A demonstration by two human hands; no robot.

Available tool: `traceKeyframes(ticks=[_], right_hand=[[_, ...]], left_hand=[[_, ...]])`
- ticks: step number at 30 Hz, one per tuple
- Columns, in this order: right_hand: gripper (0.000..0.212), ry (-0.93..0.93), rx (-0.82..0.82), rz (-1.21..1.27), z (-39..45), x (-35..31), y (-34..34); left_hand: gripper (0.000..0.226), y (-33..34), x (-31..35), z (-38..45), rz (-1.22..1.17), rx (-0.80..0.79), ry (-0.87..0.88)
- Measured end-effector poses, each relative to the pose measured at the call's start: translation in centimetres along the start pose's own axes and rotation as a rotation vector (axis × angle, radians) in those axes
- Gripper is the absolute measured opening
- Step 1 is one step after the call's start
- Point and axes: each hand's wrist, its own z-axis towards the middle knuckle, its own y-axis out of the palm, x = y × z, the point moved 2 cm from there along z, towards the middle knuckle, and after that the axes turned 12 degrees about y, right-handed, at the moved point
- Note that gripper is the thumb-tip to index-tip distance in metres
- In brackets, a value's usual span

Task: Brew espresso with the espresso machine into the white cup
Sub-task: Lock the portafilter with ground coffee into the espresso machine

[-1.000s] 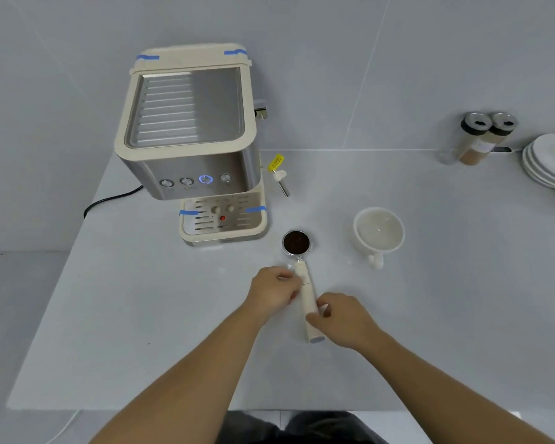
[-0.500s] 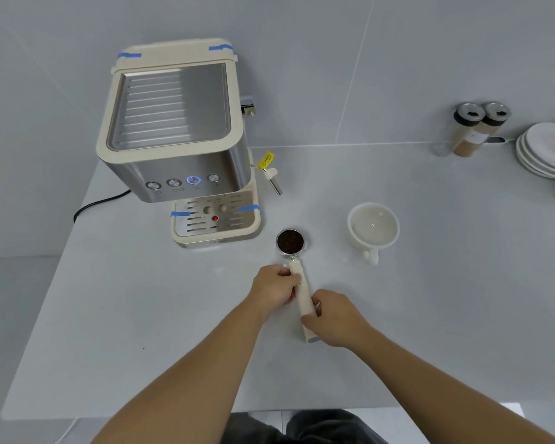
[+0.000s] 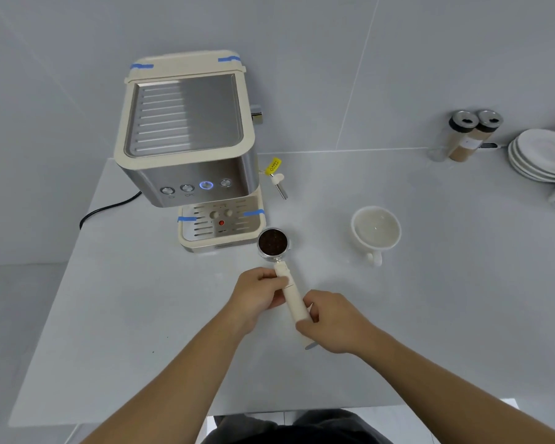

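**Espresso brew: basket filled, nothing locked in, cup not placed**

Espresso machine (image 3: 189,149) at 11 o'clock on counter (image 3: 125,315); powered, judging by one button (image 3: 206,185) lit blue among four on front panel. Drip tray (image 3: 220,224) bare: no cup on it. Group head hidden under front overhang, so cannot tell its state, though portafilter clearly not mounted.

Stacked plates (image 3: 545,155) at 2 o'clock by wall, two shaker jars (image 3: 471,133) just beside them. Not part of procedure.

White cup (image 3: 376,230) at 1 o'clock from hands, upright, handle toward viewer, interior looks empty. Well apart from machine, right of drip tray.

Portafilter (image 3: 284,274) lying near centre of counter, basket end at 12 o'clock just beside front right corner of drip tray, handle running toward 5 o'clock. Basket loaded with dark coffee grounds (image 3: 272,241); surface looks fairly level, tamped or not cannot tell.

Left hand (image 3: 257,296) closed around upper handle near basket neck, fingers curled onto it. Right hand (image 3: 330,322) wrapped around lower end of handle, fingers clenched on it.

Steam wand (image 3: 278,184) with yellow tag hanging off machine's right side, untouched.

Judged status: dosing done. Remaining: lift portafilter, seat and twist into group head, move cup onto drip tray under spouts, press brew button, stop shot. Roughly early-middle of task; no liquid anywhere yet.
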Motion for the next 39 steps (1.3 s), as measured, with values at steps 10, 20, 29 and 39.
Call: traceKeyframes(ticks=[10,20,29,39], right_hand=[[0.037,-0.006,-0.249,0.371,-0.3,-4.0,1.1],[0.037,0.009,-0.402,0.504,-0.2,-6.6,1.8],[0.042,-0.011,-0.45,0.568,0.8,-7.9,3.0],[0.038,0.012,-0.432,0.623,2.3,-9.7,3.3]], left_hand=[[0.015,-4.6,2.8,-1.6,-0.025,0.006,0.076],[0.016,-7.2,4.0,-2.6,0.024,-0.006,0.082],[0.017,-9.2,4.8,-3.4,0.161,0.014,0.104],[0.01,-16.3,16.5,-5.8,0.555,0.332,0.745]])
